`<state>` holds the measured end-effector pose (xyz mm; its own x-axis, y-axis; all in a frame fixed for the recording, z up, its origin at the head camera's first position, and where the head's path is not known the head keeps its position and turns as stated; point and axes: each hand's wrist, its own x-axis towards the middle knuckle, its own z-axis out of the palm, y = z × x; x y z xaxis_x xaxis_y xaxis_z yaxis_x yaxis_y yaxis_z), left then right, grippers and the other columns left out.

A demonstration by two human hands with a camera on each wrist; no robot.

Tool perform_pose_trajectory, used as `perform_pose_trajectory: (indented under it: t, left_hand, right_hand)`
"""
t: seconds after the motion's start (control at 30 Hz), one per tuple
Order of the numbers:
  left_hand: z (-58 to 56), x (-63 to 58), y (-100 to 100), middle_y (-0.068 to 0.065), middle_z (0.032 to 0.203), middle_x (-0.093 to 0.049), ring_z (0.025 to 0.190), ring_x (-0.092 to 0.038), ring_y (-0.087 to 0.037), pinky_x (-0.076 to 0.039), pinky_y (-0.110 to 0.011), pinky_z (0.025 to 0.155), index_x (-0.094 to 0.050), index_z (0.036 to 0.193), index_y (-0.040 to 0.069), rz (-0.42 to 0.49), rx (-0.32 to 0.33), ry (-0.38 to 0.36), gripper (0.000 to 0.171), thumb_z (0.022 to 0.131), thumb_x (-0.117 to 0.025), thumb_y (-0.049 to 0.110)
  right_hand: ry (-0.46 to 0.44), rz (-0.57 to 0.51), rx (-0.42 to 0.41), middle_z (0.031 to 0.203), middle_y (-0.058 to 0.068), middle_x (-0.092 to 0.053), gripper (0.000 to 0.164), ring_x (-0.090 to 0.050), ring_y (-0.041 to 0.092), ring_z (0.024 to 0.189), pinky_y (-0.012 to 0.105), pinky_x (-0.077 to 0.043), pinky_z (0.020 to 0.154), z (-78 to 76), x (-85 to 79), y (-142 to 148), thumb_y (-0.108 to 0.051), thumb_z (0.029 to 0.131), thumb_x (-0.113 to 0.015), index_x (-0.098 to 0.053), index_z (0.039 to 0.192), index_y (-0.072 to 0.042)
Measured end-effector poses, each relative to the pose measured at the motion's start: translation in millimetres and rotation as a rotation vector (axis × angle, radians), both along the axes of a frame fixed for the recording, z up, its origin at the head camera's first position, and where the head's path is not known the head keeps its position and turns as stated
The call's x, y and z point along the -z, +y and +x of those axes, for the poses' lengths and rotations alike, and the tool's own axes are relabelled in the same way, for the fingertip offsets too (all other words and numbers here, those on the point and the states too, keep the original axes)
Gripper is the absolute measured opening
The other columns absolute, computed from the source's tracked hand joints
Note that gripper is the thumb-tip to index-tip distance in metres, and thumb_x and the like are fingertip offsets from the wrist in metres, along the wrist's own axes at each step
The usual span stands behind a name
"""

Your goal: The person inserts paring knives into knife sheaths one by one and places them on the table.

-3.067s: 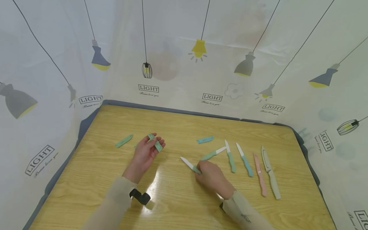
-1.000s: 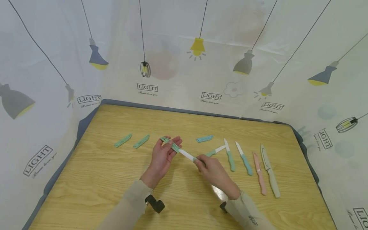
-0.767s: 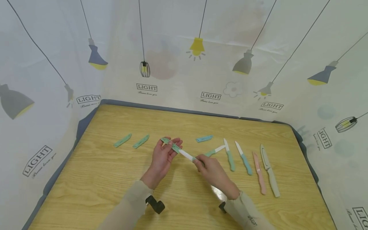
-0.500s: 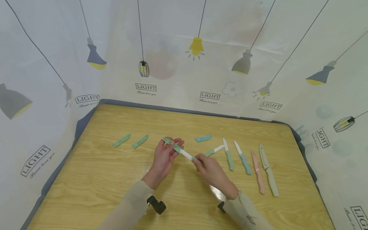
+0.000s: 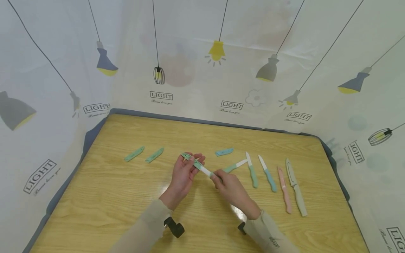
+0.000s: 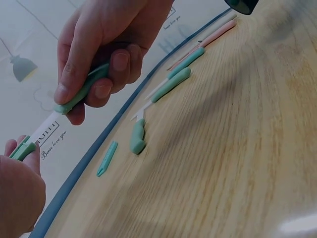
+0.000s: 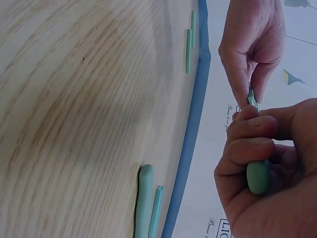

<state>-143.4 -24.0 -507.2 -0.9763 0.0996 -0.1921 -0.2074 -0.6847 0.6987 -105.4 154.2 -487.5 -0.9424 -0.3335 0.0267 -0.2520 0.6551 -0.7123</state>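
My left hand (image 5: 182,175) pinches a green blade sheath (image 5: 197,164) between thumb and fingers, above the table. In my right hand (image 5: 232,188) is a green-handled paring knife, its handle (image 6: 89,89) wrapped by curled fingers. The white blade (image 5: 206,171) points left and sits partly inside the sheath's mouth; a stretch of it still shows between sheath and handle. From the right wrist view, the butt of the handle (image 7: 258,177) pokes out of the fist. Near the right hand lies another green-handled knife (image 5: 231,168), bare-bladed.
Two green sheaths (image 5: 134,154) lie at the left, a blue sheath (image 5: 224,151) behind the hands. To the right are a green-handled knife (image 5: 254,175), a blue-handled knife (image 5: 270,178), a pink knife (image 5: 285,196) and a larger beige knife (image 5: 298,196). Wooden table (image 5: 110,196) underneath.
Three seconds ago the knife and sheath were apart. The hands came together and the blade entered the sheath; over the last second it slid deeper, with the left hand moving slightly right.
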Motion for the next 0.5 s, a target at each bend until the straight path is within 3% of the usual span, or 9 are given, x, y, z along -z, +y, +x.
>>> perform_pose_trajectory:
  t: [0.5]
  left_hand:
    - [4.2, 3.7, 7.4, -0.017, 0.117, -0.058, 0.115, -0.058, -0.031, -0.049, -0.037, 0.096, -0.032, 0.123, -0.004, -0.005, 0.004, 0.000, 0.024, 0.103, -0.042, 0.007]
  right_hand:
    - [-0.030, 0.017, -0.009, 0.063, -0.006, -0.050, 0.026, -0.035, 0.004, 0.046, 0.017, -0.029, 0.040, -6.6, -3.1, -6.0, -0.023, 0.102, -0.048, -0.063, 0.098, -0.002]
